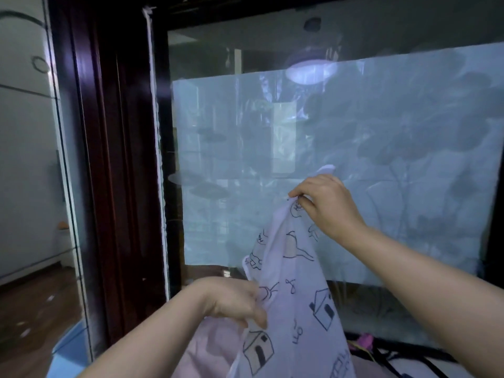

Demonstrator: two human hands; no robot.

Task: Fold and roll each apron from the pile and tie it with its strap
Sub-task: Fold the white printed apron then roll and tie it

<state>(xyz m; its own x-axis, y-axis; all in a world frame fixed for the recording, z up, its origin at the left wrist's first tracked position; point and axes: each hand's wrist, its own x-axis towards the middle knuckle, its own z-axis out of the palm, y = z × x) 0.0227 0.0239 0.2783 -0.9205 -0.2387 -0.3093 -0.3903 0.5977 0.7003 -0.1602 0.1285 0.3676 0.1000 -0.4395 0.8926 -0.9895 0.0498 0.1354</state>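
A white apron [297,309] printed with black-outlined houses and animals hangs in the air in front of me. My right hand [324,205] pinches its top edge, raised at centre right, and a bit of white cloth sticks up behind the knuckles. Lower down, my left hand [231,301] grips the apron's left edge with curled fingers. The apron's lower part runs out of the bottom of the frame. No strap is plainly visible.
A glass pane [354,148] with pale sheeting stands straight ahead, set in a dark wooden frame [114,159]. Pink fabric [207,350] lies below my hands. Dark cloth with a pink bit [365,342] lies at lower right. Wooden floor [32,301] shows at left.
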